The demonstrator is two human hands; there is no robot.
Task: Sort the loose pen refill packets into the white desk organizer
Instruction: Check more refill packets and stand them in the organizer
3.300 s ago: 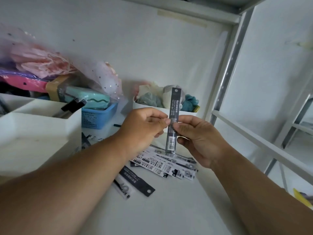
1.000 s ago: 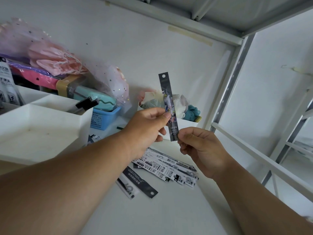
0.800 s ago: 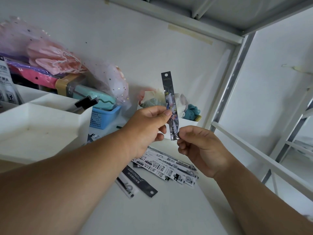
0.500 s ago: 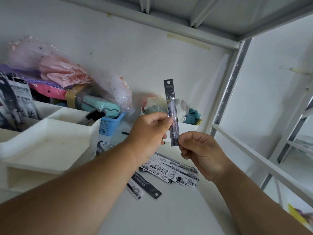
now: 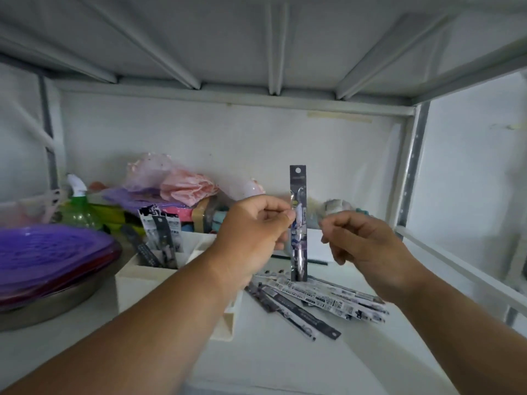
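**One packet up, organizer next**

Shelf clutter sits left; beyond it I see the white organizer [image 5: 171, 277] already holding packets. My left hand [image 5: 251, 238] pinches an upright refill packet [image 5: 298, 223]; my right hand [image 5: 362, 243] curls empty beside it. Next: carry it left into a compartment.

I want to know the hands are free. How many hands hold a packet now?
1. The left hand pinches the upright packet. The right hand is beside it, fingers curled, apart from it, holding nothing visible.
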